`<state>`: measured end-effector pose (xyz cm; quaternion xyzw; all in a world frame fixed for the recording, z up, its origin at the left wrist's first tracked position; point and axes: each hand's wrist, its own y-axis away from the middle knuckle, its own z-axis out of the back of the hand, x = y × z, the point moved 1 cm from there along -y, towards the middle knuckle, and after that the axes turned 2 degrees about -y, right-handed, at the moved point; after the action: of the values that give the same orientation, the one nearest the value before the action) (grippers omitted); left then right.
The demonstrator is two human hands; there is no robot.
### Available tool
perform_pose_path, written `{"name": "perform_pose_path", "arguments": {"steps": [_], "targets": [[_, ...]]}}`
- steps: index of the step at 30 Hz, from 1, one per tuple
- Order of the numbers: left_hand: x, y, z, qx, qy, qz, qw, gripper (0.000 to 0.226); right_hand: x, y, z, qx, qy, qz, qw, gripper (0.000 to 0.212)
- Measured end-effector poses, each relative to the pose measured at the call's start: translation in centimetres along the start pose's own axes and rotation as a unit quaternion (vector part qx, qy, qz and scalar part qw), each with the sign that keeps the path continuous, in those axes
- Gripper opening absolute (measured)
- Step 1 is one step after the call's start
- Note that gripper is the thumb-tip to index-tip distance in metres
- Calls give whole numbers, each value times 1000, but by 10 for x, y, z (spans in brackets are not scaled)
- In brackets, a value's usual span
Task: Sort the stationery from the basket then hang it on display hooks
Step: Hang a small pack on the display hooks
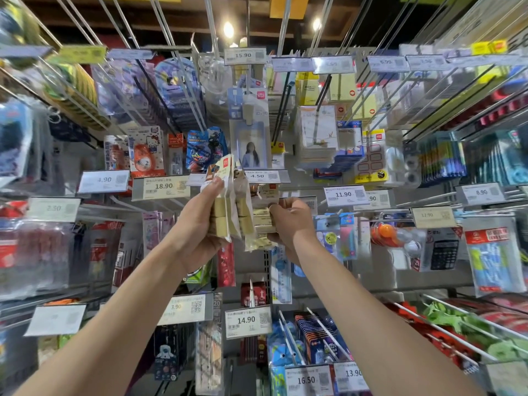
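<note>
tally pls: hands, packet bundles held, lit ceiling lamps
Hands: 2, left hand, right hand
Packet bundles in a grip: 2, left bundle, right bundle
Lit ceiling lamps: 2, left lamp, right lamp
Total: 6

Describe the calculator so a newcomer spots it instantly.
On the display wall, look right of the right hand, along the row level with it. Past the orange pack, under the 12.90 price tag, hangs the calculator: the only black item there with a grid of keys.
</note>
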<state>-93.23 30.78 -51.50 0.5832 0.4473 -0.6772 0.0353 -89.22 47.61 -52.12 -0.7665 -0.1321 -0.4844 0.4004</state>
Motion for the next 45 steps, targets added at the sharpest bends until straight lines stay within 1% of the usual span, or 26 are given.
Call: {"name": "perform_pose_path", "arguments": {"steps": [3,7,9,13,16,19,22,24,27,30,31,33,34,35,36,38,40,41,43,45], "targets": [[3,-1,3,-6,0,0,1000,44,-3,-2,0,-11,5,7,1000,11],[8,0,4,-10,31,9,999,44,-14,-5,1,-27,13,-1,1000,13],[9,1,4,-7,39,14,999,44,-19,-7,0,-39,41,-2,998,15],[12,2,3,-9,40,14,999,44,-22,-3,5,-56,91,19,994,13],[18,5,7,-14,13,17,1000,49,-29,7,11,-7,82,-4,997,28],[29,8,17,-5,-11,33,999,60,-42,8,14,32,110,-14,993,28],[42,9,25,-7,-40,54,998,58,-52,-2,13,19,124,-37,991,24],[50,10,27,-19,-54,69,996,52,-57,-13,11,-5,145,-39,989,20],[61,11,29,-40,-70,83,993,48,-68,-32,7,-18,169,-45,984,16],[69,11,30,-71,-84,91,990,49,-76,-42,8,-26,199,-52,978,23],[71,10,30,-81,-87,94,988,48,-76,-39,10,-30,230,-46,972,26],[75,10,29,-101,-92,97,986,46,-72,-25,16,-37,329,-24,943,31],[77,9,28,-110,-93,99,985,45,-69,-16,18,-41,356,3,934,37],[79,8,28,-117,-95,99,984,46,-66,-7,17,-28,353,43,934,42],[80,7,27,-122,-100,97,983,48,-64,3,15,2,326,94,941,47],[83,3,25,-126,-111,89,982,54,-55,28,5,84,244,169,951,53],[84,1,22,-127,-111,83,982,56,-51,44,-4,136,197,178,954,48],[84,1,19,-129,-103,82,983,55,-51,48,-7,140,194,177,955,46],[83,2,16,-132,-83,77,985,52,-50,51,-10,112,209,178,955,43],[81,4,15,-125,-77,65,987,55,-51,51,-10,97,199,170,960,43]]}}
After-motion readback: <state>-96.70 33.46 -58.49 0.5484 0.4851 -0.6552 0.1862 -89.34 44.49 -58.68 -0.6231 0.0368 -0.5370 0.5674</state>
